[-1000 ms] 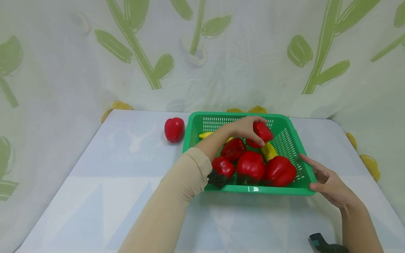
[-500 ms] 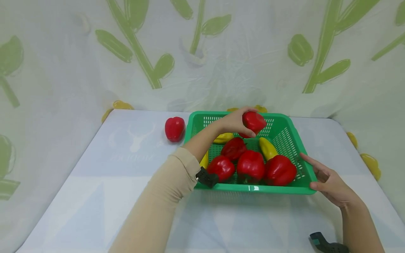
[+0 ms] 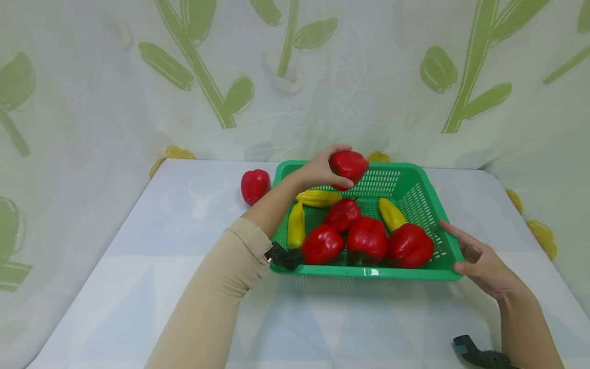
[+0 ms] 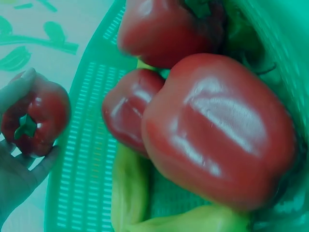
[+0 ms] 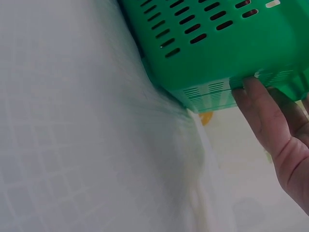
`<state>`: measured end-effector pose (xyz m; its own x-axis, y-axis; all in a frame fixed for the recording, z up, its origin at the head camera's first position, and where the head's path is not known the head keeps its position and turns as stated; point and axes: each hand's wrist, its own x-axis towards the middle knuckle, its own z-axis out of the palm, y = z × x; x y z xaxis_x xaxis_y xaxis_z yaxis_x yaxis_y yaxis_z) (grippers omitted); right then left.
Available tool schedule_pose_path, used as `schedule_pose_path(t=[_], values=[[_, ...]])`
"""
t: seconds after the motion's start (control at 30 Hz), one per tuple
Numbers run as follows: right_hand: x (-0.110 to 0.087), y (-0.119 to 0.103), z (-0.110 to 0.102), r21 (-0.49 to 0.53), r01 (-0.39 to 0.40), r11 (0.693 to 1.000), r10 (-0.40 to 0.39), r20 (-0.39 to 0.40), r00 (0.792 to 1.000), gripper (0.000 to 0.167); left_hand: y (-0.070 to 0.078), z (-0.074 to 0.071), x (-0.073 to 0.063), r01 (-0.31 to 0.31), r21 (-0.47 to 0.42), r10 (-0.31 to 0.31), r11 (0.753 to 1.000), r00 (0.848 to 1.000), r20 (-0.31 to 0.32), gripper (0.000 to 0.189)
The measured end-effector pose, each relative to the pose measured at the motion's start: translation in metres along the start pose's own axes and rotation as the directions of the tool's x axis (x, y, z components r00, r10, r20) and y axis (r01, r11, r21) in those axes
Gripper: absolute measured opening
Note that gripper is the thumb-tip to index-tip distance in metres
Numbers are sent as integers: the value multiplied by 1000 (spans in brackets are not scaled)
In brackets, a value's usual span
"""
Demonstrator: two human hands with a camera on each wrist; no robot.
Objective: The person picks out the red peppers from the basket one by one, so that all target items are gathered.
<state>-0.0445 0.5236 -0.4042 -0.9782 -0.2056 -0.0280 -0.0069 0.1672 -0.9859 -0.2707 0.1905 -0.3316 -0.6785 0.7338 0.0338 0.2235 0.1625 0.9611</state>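
Note:
In the head view my left hand [image 3: 319,169] grips a red bell pepper [image 3: 349,166] between thumb and fingers, above the far side of a green plastic basket [image 3: 369,273]. The left wrist view shows the same pepper [image 4: 53,108] with its green stem end turned to the camera. My right hand [image 3: 489,269] holds the basket's right side near the front corner, thumb at the rim; the right wrist view has its fingers [image 5: 267,113] against the outer wall. Inside lie several red peppers [image 3: 367,238] and yellow ones [image 3: 296,225], [image 3: 392,214].
Another red bell pepper [image 3: 255,185] sits on the white table [image 3: 138,287], left of the basket and partly behind my left arm. A wall covering [image 3: 350,77] with green leaf prints rises at the back. A black strap device [image 3: 484,353] is by my right wrist.
My left hand has lifted the red bell pepper up and carried it leftward over the basket's far side, uncovering the yellow peppers at the left. The right hand has stayed at the basket's side.

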Motion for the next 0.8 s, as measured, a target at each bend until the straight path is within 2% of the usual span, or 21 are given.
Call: schedule_pose_path(t=[0.23, 0.47, 0.67, 0.8], values=[[0, 2, 1, -6, -17, 1000, 17, -10, 1000, 66, -5, -12, -8, -1, -62, -5, 998, 995, -104, 77], [-2, 1, 1, -14, -17, 1000, 17, -9, 1000, 66, -10, -21, -17, -31, -157, 5, 987, 986, -168, 77], [-3, 0, -2, -17, 3, 1000, -3, -1, 1000, 66, -12, -28, -28, -55, -142, 19, 988, 970, -243, 79], [-5, 0, -2, -17, -6, 1000, 6, -7, 1000, 66, -15, -36, -37, -43, -126, 3, 991, 954, -301, 80]])
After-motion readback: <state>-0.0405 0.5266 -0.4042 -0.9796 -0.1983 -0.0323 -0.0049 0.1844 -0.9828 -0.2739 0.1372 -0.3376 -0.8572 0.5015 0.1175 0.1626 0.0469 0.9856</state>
